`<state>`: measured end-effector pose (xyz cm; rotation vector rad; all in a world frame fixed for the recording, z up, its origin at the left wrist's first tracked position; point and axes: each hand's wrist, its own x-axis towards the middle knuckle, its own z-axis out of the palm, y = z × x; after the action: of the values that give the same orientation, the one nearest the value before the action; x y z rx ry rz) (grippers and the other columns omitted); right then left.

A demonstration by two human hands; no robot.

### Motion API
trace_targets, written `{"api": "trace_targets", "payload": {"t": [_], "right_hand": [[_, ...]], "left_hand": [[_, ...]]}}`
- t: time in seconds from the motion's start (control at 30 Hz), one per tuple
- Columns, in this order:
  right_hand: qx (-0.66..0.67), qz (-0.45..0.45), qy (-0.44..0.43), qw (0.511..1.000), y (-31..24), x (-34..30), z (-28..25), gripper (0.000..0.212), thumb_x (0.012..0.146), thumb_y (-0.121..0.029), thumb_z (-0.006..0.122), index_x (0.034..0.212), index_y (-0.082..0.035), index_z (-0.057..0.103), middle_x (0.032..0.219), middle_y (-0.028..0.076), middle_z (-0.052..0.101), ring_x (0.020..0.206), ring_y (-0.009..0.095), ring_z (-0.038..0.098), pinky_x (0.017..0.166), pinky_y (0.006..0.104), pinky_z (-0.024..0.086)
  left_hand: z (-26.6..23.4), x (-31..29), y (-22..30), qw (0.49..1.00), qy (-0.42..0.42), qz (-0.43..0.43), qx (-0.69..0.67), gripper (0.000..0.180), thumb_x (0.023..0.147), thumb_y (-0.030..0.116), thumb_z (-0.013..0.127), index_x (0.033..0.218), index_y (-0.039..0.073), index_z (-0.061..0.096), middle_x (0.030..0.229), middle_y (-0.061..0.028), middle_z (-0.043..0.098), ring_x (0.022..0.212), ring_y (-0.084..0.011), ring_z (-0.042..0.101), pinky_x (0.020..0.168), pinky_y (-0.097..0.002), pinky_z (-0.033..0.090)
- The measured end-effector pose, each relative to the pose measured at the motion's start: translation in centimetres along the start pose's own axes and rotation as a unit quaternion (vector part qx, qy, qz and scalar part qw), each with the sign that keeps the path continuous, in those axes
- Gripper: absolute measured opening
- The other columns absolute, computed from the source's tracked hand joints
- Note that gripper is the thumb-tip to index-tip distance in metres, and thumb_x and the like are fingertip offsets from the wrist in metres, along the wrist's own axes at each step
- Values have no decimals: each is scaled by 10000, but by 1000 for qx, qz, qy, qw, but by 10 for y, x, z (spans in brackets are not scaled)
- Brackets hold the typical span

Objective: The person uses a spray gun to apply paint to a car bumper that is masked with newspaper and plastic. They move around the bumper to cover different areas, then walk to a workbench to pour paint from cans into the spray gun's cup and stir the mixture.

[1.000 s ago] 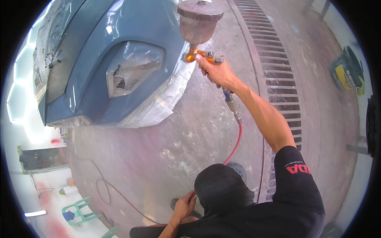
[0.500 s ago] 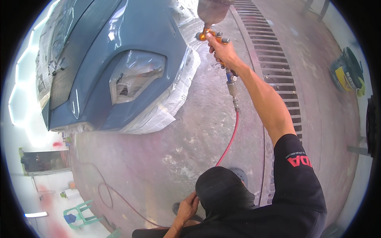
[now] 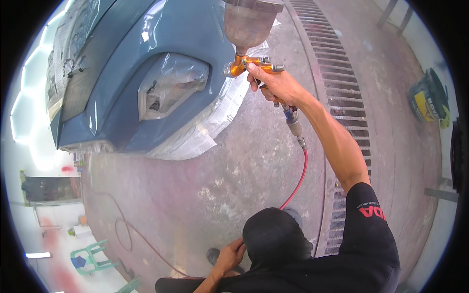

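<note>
My right hand [image 3: 276, 85] is wrapped round an orange spray gun [image 3: 238, 65] with a grey, stained paint cup [image 3: 249, 25] on top. The nozzle faces left toward a glossy blue-grey car body panel [image 3: 188, 31], apart from it. A red air hose [image 3: 304, 171] hangs from the gun's handle and runs down behind a black, rounded shape [image 3: 276, 239]. My left hand [image 3: 229, 256] is held low beside that shape, fingers curled; what they hold, if anything, is hidden. Clear film [image 3: 171, 83] covers the panel's opening, and masking paper [image 3: 193, 144] trails along its lower edge.
A slatted floor grate [image 3: 344, 88] runs along the right. Beyond it stands a dark bucket [image 3: 425, 100] with a yellow label. A green stool [image 3: 95, 263] is at the lower left, near the looped hose [image 3: 128, 234] on the floor. Bright hexagonal lights [image 3: 20, 117] line the left wall.
My right hand and the spray gun have come closer to me and the gun slightly left, showing more of the cup. The hose has swung right. My left hand stays nearly in place.
</note>
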<state>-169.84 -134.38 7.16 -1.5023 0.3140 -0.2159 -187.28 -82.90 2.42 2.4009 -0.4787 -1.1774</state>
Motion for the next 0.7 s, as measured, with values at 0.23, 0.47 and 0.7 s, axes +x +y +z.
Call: {"api": "trace_targets", "payload": {"t": [0.23,0.47,0.7], "right_hand": [[4,-21,130,991,1,71,-36,548,1074,-599,685,916,-76,640,720,3,585,504,60,455,423,261,354],[8,-58,242,968,-15,92,-38,539,1081,-578,684,975,-50,685,728,14,604,492,69,465,419,266,355],[-24,-105,152,982,-9,40,8,596,1068,-648,658,936,-67,656,735,1,588,495,63,465,423,269,361]], "left_hand": [[1,12,4,997,53,39,-40,334,1079,192,652,1385,62,687,1191,-243,780,1104,-467,748,921,-490,599],[-6,2,17,994,106,-21,-1,384,1084,325,677,1371,69,685,1097,-270,783,1034,-460,766,857,-497,603],[9,-2,-20,989,147,18,2,300,1077,328,689,1273,106,731,919,-236,775,867,-466,758,760,-523,587]]}}
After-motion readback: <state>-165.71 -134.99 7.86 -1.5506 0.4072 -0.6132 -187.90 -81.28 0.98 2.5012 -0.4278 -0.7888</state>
